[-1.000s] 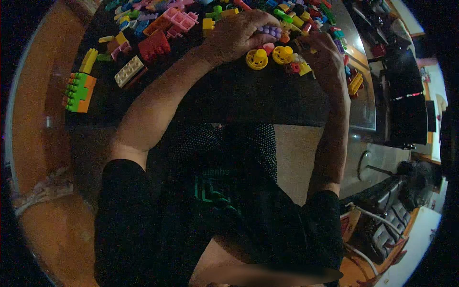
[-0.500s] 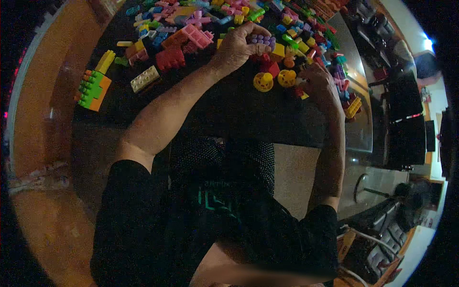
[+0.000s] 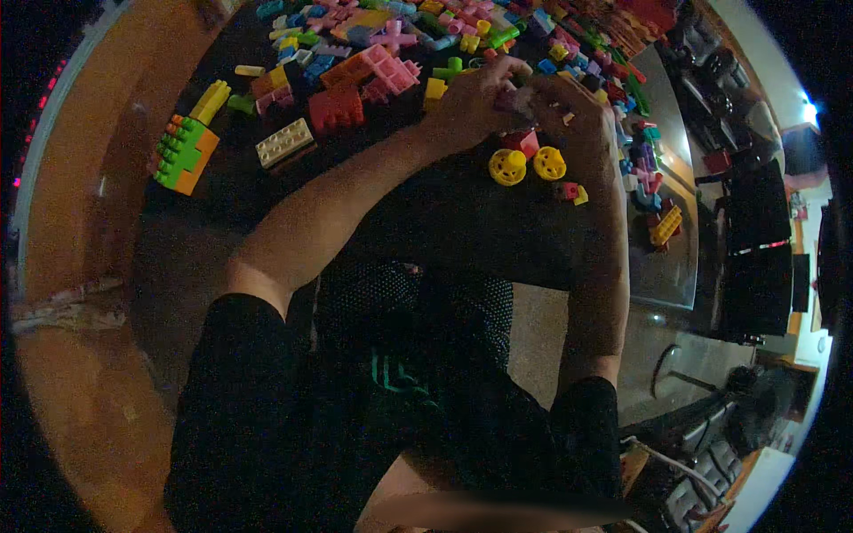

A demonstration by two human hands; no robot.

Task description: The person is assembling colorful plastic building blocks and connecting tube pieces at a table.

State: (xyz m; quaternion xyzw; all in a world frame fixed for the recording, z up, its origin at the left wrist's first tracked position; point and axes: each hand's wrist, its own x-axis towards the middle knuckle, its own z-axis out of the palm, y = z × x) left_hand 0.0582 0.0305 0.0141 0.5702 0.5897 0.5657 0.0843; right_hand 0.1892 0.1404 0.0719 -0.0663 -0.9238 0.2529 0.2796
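Note:
Near the far middle of the table my left hand (image 3: 480, 102) is closed around a purple toy brick (image 3: 508, 99), mostly covered by the fingers. My right hand (image 3: 576, 111) meets it from the right, fingers bent inward; what they hold is hidden. Just below the hands lies a red brick (image 3: 522, 142). Nearer to me are a round yellow piece (image 3: 507, 167) and a second yellow round piece (image 3: 550, 163). A small red-and-yellow piece (image 3: 569, 192) lies under my right wrist.
A heap of mixed bricks (image 3: 391, 35) spreads across the far side. To the left stand a green-and-orange block build (image 3: 187, 155), a cream brick (image 3: 285, 143) and a red block (image 3: 336, 110). A yellow brick (image 3: 665, 226) lies near the table's right side.
My right hand has moved left and up to meet my left hand at the purple brick. The small red-and-yellow piece, earlier partly under the right fingers, now lies uncovered. The view has shifted slightly.

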